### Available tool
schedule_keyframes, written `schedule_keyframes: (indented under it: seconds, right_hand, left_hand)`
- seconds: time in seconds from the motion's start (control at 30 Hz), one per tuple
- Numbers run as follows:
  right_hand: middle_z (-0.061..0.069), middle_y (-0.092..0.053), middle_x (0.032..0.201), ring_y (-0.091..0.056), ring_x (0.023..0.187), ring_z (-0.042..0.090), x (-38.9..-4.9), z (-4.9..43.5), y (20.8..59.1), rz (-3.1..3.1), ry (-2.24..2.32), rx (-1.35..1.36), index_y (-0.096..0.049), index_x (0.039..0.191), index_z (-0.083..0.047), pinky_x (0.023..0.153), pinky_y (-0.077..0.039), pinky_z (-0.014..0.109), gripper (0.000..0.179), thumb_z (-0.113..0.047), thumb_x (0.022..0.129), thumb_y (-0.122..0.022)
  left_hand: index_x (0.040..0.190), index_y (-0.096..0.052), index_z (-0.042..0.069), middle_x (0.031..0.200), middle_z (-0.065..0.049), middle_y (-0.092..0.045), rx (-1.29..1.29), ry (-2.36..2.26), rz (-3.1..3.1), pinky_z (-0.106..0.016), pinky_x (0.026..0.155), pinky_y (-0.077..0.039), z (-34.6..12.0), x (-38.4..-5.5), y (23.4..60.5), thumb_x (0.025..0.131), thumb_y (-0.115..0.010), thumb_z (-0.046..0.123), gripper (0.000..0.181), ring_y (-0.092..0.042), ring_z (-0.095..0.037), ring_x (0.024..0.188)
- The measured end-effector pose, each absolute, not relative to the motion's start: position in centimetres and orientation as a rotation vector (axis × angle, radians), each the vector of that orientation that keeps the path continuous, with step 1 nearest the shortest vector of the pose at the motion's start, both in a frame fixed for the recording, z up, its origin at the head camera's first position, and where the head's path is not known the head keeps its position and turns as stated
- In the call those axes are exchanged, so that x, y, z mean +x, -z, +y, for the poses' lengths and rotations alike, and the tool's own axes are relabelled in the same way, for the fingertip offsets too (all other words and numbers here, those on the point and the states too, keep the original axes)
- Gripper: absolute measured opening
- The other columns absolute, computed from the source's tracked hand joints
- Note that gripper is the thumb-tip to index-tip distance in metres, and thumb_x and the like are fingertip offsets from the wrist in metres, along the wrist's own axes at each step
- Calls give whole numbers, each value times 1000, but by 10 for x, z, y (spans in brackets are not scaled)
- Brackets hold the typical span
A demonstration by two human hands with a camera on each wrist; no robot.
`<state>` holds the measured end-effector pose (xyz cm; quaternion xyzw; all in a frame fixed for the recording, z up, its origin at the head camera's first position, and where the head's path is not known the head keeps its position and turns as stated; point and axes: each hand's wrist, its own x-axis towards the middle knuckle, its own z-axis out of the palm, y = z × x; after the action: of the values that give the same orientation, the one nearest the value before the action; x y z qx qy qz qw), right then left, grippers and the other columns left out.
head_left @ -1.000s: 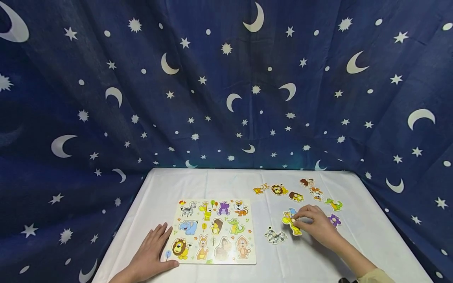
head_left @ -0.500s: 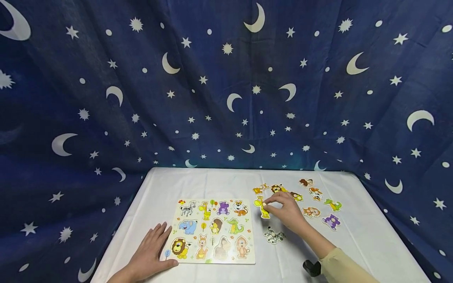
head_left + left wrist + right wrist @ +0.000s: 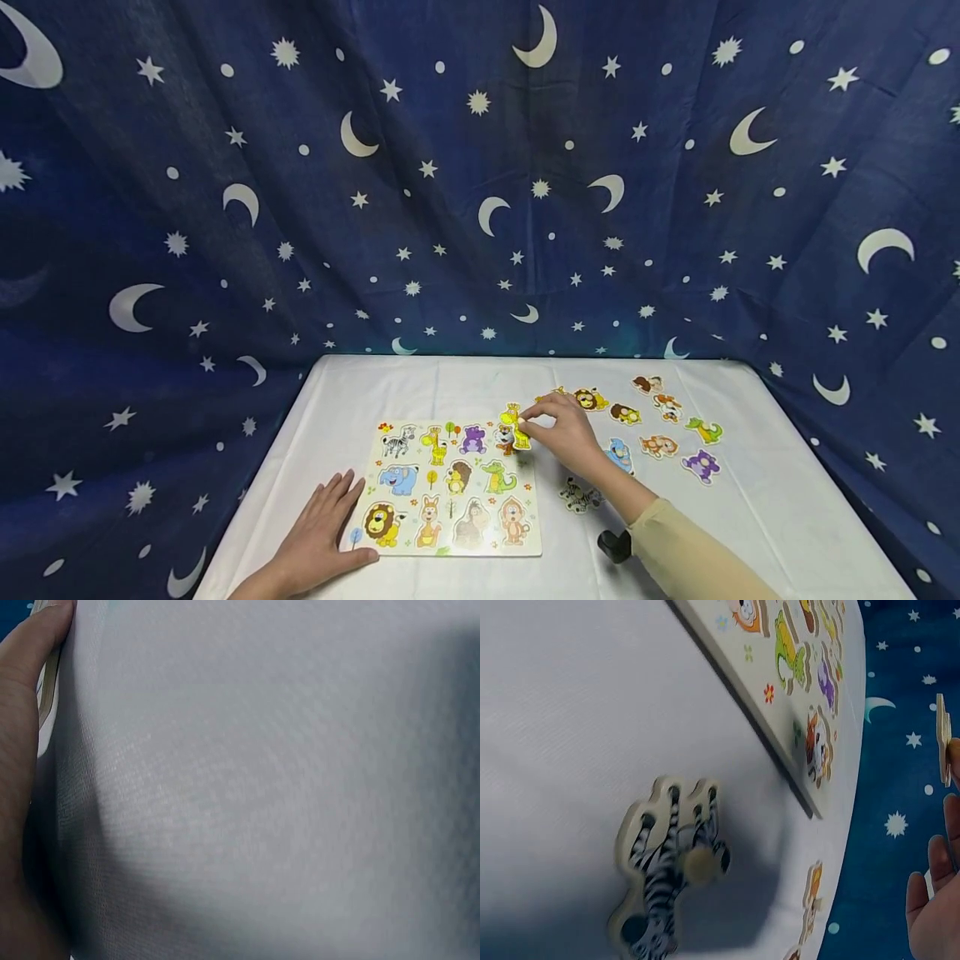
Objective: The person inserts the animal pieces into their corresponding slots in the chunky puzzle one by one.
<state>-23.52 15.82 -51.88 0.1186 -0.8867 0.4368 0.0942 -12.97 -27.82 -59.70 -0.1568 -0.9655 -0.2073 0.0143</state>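
A puzzle board [image 3: 535, 527] with printed animal recesses lies on the white cloth. Along its left edge rests my left hand [image 3: 318, 533], fingers straight, thumb by the near corner; the left wrist view catches the thumb [image 3: 34, 645] against the board's edge. My right hand [image 3: 566, 433] pinches the knob of a giraffe puzzle piece [image 3: 513, 421] between thumb and finger. In the head view that piece overlaps the tiger recess at the far right corner. The right wrist view shows the giraffe piece [image 3: 943, 742] edge-on, raised off the table.
A zebra piece [image 3: 580, 496] lies right of the board, under my right forearm. Beyond it are an elephant piece [image 3: 618, 455], a monkey piece [image 3: 658, 447], a purple hippo piece [image 3: 701, 467] and a crocodile piece [image 3: 703, 431]. A lion piece [image 3: 591, 399] and several others lie farther back.
My right hand has carried the giraffe piece left, from among the loose pieces to over the board's far right corner. The elephant and monkey pieces came into sight. My left hand stayed put.
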Motion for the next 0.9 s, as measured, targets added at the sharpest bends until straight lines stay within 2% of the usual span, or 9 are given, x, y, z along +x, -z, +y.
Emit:
schedule_keyframes:
  seconds: [0.1,0.23,0.47,0.9]
  right_hand:
    - [-14,-65,98,-58,110,20,-238,150,519,-2634,-1282,347,-81,90,-28,113,-36,51,10,-27,82,-87]
    - [-19,-63,95,-57,105,16,-241,139,519,-2648,-1261,339,-80,88,-30,102,-44,46,9,-29,82,-87]
    - [-20,-62,93,-54,100,13,-242,120,516,-2660,-1266,363,-80,88,-29,91,-46,41,7,-30,83,-85]
    - [-19,-64,94,-55,101,13,-248,91,521,-2682,-1226,419,-81,90,-28,90,-48,40,8,-33,85,-84]
  left_hand:
    - [157,-42,10,165,-14,-31,-489,645,-3006,-25,123,8,-278,-130,596,74,-71,78,112,-21,-37,153]
    - [156,-43,9,164,-15,-32,-503,646,-2989,-28,124,7,-278,-130,595,74,-72,77,111,-22,-38,152]
    - [156,-43,9,164,-14,-32,-476,642,-3015,-27,124,8,-277,-129,595,73,-72,77,112,-21,-37,153]
    - [157,-42,9,164,-14,-32,-477,634,-3008,-27,124,6,-278,-130,596,72,-72,78,113,-22,-37,152]
